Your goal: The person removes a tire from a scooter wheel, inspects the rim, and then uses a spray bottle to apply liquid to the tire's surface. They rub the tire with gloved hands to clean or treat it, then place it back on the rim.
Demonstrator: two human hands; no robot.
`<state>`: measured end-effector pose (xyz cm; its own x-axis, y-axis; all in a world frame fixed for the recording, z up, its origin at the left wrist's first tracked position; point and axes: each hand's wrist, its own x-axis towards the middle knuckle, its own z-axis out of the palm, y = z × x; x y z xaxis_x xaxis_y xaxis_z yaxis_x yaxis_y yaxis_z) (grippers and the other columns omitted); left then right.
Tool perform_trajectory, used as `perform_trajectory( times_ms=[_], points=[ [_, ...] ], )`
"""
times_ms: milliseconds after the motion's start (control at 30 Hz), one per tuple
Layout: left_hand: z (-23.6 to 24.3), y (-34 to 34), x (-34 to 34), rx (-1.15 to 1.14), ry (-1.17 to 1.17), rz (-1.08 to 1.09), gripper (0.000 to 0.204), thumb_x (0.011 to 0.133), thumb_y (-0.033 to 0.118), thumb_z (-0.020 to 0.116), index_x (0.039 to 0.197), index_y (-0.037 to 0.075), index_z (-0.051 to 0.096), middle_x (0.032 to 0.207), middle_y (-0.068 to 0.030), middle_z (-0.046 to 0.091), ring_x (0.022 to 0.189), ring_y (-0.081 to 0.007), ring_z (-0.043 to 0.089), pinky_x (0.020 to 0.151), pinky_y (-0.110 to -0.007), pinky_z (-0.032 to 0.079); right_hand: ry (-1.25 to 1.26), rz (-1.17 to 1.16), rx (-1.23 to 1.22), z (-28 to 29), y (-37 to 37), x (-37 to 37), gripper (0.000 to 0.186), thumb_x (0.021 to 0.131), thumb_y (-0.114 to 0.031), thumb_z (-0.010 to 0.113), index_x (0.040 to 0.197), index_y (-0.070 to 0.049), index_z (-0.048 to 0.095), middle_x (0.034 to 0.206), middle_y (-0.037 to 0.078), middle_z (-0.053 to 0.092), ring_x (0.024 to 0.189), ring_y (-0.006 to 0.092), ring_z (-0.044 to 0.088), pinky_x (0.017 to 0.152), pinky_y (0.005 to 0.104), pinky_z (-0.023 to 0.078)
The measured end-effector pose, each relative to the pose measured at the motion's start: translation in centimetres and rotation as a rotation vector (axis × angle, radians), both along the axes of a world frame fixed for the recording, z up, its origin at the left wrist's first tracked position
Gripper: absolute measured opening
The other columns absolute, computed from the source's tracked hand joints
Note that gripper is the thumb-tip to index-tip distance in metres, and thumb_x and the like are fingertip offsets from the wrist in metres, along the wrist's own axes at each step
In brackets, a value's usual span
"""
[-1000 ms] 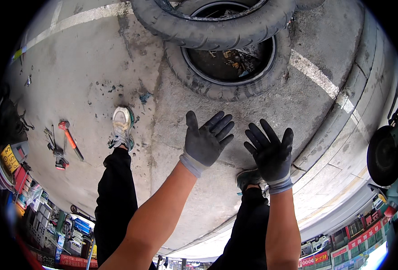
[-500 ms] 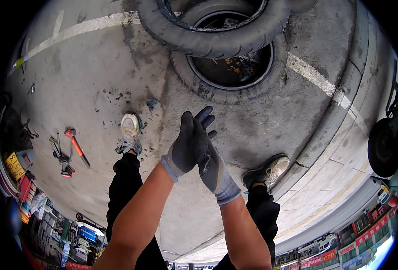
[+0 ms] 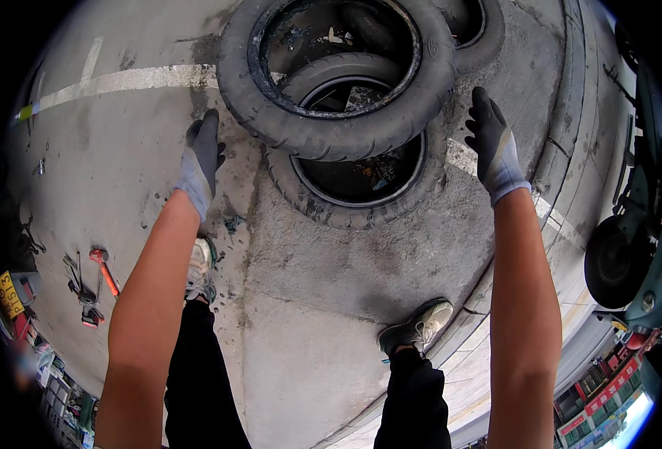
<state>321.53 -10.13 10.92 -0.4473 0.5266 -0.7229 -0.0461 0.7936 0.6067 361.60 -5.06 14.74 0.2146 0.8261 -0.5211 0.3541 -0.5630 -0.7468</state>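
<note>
Two worn black tyres lie overlapped on the concrete ahead of me. The upper tyre [image 3: 331, 138] rests tilted across the lower tyre [image 3: 346, 217], and bits of litter show inside their rings. My left hand [image 3: 204, 153], in a grey work glove, is held out just left of the upper tyre, fingers stretched and holding nothing. On the other side my right hand [image 3: 492, 142], gloved the same way, reaches out to the right of the tyres with its fingers extended and empty. Neither hand touches a tyre.
Another tyre [image 3: 488, 49] lies behind at the right. A red-headed hammer [image 3: 105, 271] and several hand tools [image 3: 84, 295] are on the ground at the left. A kerb [image 3: 551, 172] runs along the right, with a parked scooter [image 3: 638, 262] beyond it.
My hands were pressed together in front of me; they have parted and reached forward to either side of the tyres. The tyres now appear lower and nearer in view.
</note>
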Motion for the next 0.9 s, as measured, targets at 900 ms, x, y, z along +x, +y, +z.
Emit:
perform_trajectory(
  times_ms=[900],
  points=[
    [2.9, 1.1, 3.5, -0.155, 0.307, -0.686, 0.071, 0.093, 0.063, 0.049, 0.095, -0.005, 0.071, 0.089, -0.0202, 0.072, 0.095, -0.0334, 0.069, 0.079, -0.044, 0.05, -0.189, 0.12, 0.017, 0.1, -4.2, -9.5, 0.05, 0.102, -0.03, 0.044, 0.128, 0.013, 0.046, 0.124, 0.033, 0.056, 0.109, 0.0441, 0.06, 0.099, 0.0443, 0.047]
  ],
)
